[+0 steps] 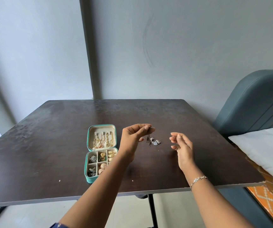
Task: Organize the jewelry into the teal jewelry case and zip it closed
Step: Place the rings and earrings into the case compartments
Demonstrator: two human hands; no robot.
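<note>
Already, the teal jewelry case (89, 179) is lying unzipped on the table (50, 145), left of the grip, most of its compartments filled. The right hand (182, 148) is hovering loose-fingered, holding nothing. The left hand (133, 137) is pinching a dangling earring (149, 140) in its fingertip grip. Loose silver pieces (156, 142) are lying just below it, so packing and zipping remain.

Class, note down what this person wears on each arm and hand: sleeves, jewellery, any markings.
A thin silver link bracelet circles the right wrist. At the bottom edge, a scrap of dark blue patterned sleeve shows on the left arm. No rings or watch show on the left hand or right hand.
</note>
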